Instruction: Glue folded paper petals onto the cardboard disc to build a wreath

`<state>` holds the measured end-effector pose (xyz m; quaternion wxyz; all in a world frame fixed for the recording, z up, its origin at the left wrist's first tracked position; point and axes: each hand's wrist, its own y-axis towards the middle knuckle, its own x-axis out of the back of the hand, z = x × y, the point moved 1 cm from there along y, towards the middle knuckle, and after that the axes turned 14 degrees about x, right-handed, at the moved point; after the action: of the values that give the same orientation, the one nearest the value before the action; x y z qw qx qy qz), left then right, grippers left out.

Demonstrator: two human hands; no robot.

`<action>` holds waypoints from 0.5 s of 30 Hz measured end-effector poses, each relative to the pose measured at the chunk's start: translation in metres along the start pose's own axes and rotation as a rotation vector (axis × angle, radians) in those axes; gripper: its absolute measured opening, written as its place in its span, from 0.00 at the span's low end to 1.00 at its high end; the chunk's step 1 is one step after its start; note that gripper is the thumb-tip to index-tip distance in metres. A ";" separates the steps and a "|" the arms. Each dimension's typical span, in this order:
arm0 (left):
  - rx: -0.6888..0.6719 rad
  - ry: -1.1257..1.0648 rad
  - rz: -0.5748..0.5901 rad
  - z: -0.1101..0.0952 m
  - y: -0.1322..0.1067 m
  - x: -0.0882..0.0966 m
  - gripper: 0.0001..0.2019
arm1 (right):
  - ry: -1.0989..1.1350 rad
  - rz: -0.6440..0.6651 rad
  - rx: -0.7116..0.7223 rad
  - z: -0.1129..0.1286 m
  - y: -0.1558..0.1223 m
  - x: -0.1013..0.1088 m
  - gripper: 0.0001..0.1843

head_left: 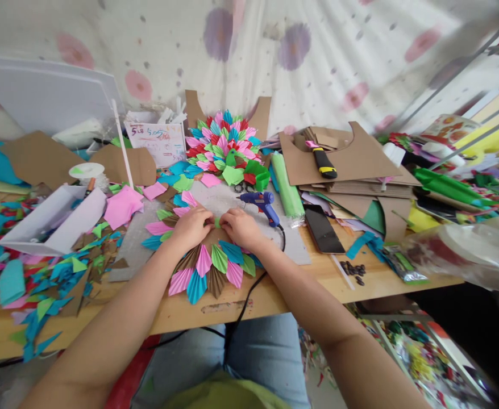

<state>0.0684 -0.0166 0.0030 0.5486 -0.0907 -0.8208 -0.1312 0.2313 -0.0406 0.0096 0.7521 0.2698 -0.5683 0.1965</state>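
My left hand (193, 226) and my right hand (240, 227) meet over the table, fingertips pinched on a small piece of green paper (217, 222). Beneath them lies a round cardboard piece (210, 238) ringed with pleated paper leaves (196, 284) in pink, blue, green and brown. My hands hide part of its far side. A blue hot glue gun (258, 200) lies just beyond my right hand, its black cord (249, 295) trailing over the table's front edge. Farther back stands a finished-looking mass of pleated leaves (221, 139) in several colours.
Left are a white box (53, 227) and heaps of paper scraps (57, 272). To the right lie a phone (323, 228), stacked cardboard (356, 187) with a yellow-black utility knife (324, 162), rolled green paper (287, 184) and small dark pieces (354, 268). A grey board (134, 250) underlies the work.
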 end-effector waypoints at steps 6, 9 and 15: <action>-0.020 -0.007 -0.018 -0.001 -0.001 0.000 0.03 | 0.021 0.018 -0.003 -0.002 0.000 -0.002 0.12; 0.032 -0.024 -0.012 -0.001 -0.001 0.001 0.04 | 0.027 0.013 -0.011 -0.003 0.000 -0.002 0.12; 0.045 -0.031 0.007 0.000 0.000 0.002 0.04 | 0.024 -0.017 -0.022 -0.003 -0.001 -0.002 0.12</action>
<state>0.0677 -0.0170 0.0046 0.5383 -0.0831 -0.8314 -0.1096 0.2337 -0.0393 0.0069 0.7635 0.2639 -0.5589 0.1873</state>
